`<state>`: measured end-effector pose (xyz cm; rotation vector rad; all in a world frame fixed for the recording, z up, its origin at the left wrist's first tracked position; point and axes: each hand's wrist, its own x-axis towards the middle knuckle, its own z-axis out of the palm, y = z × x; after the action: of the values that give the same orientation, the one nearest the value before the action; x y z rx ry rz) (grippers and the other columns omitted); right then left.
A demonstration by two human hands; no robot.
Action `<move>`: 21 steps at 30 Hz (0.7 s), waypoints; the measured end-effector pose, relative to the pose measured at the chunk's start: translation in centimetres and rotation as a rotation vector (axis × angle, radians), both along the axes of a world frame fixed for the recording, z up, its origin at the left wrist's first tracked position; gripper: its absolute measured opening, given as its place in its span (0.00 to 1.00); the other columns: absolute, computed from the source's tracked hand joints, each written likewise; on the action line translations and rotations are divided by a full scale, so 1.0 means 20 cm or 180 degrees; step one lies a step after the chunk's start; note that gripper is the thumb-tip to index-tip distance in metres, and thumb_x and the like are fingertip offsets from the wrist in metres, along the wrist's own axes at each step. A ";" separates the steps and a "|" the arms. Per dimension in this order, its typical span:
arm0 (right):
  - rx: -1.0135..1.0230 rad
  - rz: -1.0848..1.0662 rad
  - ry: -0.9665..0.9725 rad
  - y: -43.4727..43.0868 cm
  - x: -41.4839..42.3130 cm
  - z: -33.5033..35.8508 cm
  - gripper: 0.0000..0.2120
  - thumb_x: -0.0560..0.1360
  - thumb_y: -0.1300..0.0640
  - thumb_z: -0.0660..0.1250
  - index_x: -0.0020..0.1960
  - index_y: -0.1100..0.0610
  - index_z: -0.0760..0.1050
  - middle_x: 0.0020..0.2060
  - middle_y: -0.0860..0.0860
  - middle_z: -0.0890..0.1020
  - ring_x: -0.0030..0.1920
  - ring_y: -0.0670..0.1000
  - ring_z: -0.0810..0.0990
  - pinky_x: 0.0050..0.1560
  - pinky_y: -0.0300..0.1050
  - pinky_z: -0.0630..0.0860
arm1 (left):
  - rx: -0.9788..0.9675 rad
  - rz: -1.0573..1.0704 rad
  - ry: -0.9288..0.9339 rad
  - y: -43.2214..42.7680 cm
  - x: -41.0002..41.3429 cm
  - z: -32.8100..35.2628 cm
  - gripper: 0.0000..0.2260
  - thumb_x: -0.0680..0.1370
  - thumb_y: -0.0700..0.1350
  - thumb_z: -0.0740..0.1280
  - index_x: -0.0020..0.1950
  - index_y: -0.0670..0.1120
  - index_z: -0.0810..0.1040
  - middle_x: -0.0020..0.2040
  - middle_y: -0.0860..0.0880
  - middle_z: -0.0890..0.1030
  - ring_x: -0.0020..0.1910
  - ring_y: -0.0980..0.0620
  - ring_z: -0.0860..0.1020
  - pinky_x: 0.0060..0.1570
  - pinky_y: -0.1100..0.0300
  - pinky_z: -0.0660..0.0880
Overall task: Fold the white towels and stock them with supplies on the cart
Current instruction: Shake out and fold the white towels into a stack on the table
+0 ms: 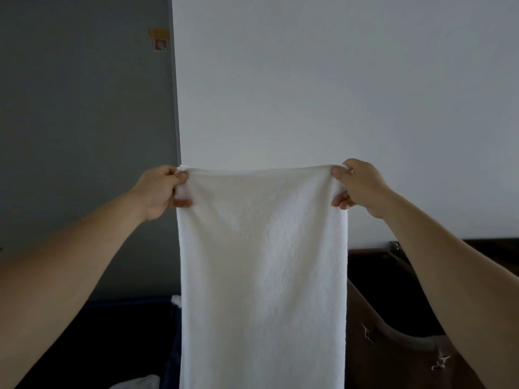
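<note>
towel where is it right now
Head view, centre: the towel hangs in front of the wall, its top corners pinched by the left hand and right hand.

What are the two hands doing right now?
Left hand: closed, pinching the top left corner of the hanging white terry towel.
Right hand: closed, pinching its top right corner.

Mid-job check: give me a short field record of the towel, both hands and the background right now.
towel: white towel hangs spread, lower end out of frame
left: left hand pinches its top left corner
right: right hand pinches its top right corner
behind: pale wall, grey wall to its left
</note>
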<state>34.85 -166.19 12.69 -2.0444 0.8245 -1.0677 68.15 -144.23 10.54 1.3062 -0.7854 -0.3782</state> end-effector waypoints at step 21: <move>-0.1247 -0.0371 -0.0179 -0.23 0.15 -0.09 0.17 0.82 0.49 0.60 0.46 0.63 0.72 0.37 0.58 0.78 0.42 0.60 0.77 0.40 0.49 0.68 | 0.0456 0.2060 -0.1468 -0.20 -0.05 -0.03 0.11 0.83 0.49 0.60 0.52 0.42 0.74 0.47 0.45 0.77 0.41 0.44 0.79 0.28 0.61 0.71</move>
<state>37.86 -170.71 10.81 -2.2936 0.7586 -1.4379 67.10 -148.27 10.02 1.7262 -0.6695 0.4048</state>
